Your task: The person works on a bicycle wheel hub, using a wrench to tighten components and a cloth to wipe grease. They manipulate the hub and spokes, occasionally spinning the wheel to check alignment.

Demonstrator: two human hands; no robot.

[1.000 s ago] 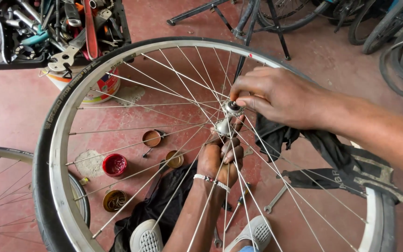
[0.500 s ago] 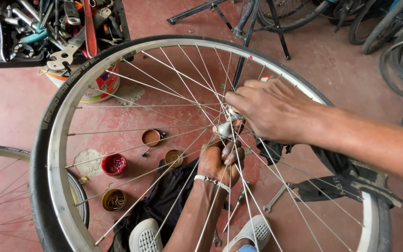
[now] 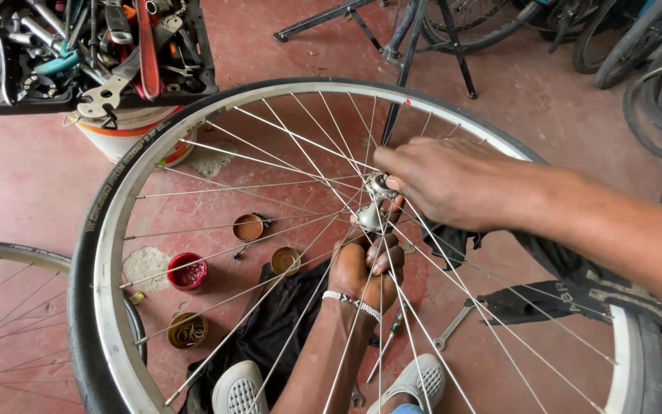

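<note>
Both hands stay at the hub (image 3: 371, 205) of the spoked bicycle wheel (image 3: 116, 253); the view has shifted only slightly. The right hand (image 3: 442, 182) pinches the hub's top end with closed fingertips, while the left hand (image 3: 365, 264) grips it from below. On the red concrete floor (image 3: 24, 184) sit four small tins (image 3: 187, 271), a tool crate (image 3: 78, 46) and a black cloth (image 3: 277, 330).

Single head view, steeply downward, close over wheel hub (image 3: 371, 201)
</note>
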